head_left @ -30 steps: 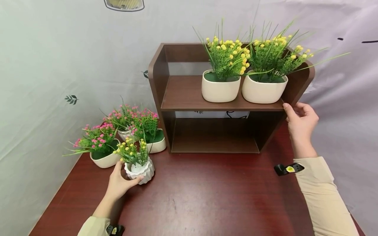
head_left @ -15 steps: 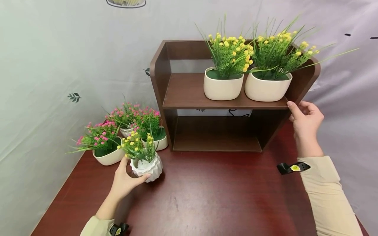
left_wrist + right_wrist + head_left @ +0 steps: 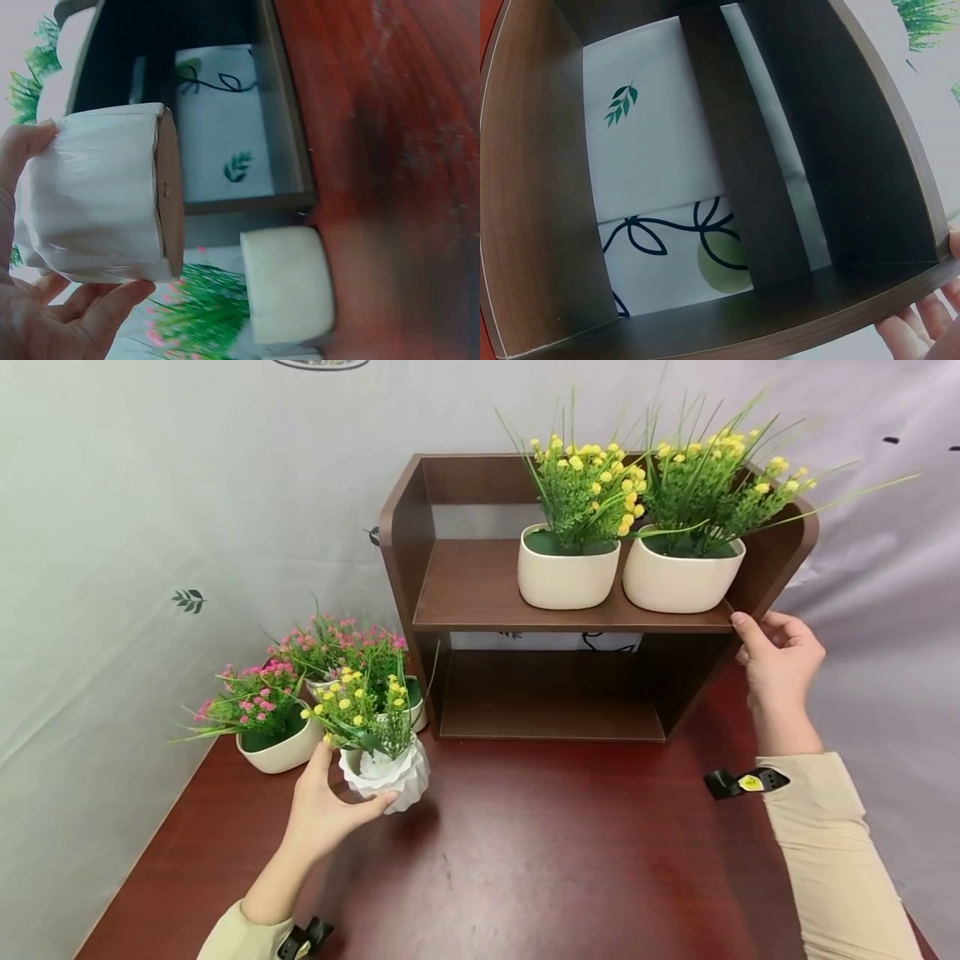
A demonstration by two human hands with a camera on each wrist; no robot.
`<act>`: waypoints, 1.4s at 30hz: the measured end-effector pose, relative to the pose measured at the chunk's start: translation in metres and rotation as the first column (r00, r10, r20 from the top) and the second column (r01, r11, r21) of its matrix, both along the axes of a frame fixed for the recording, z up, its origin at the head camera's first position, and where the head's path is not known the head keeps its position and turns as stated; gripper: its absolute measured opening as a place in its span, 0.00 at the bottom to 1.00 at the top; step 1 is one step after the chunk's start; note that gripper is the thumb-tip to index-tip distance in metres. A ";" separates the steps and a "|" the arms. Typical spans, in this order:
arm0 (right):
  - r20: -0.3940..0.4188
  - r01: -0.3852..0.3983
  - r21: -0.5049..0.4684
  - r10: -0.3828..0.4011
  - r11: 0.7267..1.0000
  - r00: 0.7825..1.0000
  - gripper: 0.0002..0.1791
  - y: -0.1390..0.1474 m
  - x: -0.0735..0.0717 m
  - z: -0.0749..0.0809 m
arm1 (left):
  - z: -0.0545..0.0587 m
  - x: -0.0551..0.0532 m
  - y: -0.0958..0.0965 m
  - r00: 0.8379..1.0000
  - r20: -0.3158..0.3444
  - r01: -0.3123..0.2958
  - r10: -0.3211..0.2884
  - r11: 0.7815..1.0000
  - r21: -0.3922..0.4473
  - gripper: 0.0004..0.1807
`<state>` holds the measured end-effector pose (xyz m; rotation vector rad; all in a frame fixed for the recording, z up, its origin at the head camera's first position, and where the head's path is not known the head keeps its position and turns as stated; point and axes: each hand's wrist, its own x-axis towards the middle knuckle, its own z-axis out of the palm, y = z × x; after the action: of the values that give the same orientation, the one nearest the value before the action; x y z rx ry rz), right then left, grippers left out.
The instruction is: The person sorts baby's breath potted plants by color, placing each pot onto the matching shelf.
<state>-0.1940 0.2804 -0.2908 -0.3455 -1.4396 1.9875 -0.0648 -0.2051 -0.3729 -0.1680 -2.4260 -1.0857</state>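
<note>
My left hand grips a small fluted white flowerpot with yellow artificial flowers, thumb on its near side and fingers round the left. The pot hangs above the table; in the left wrist view its flat underside shows. My right hand holds the right side panel of a dark brown two-tier shelf, thumb at the front end of the middle board. In the right wrist view, its fingers curl at the panel's edge. On the upper tier stand two cream oval pots of yellow flowers.
Left of the shelf stand pink-flowered plants: a cream oval pot in front, others behind, partly hidden by the held plant. The shelf's lower tier faces the reddish-brown table. A pale printed cloth hangs behind.
My left hand has lifted the fluted flowerpot off the table and carried it right, towards the shelf. My right hand keeps its hold on the shelf. The head view has tilted slightly.
</note>
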 end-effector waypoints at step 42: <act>-0.005 -0.009 -0.019 0.009 1.000 1.000 0.10 0.000 0.000 -0.001 | 0.118 -0.044 0.068 0.992 -0.086 0.104 -0.096 0.991 0.088 0.46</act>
<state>-0.1938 0.2804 -0.2914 -0.3426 -1.4223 2.0087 -0.1085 -0.1370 -0.2552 -0.3005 -2.3117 -1.2081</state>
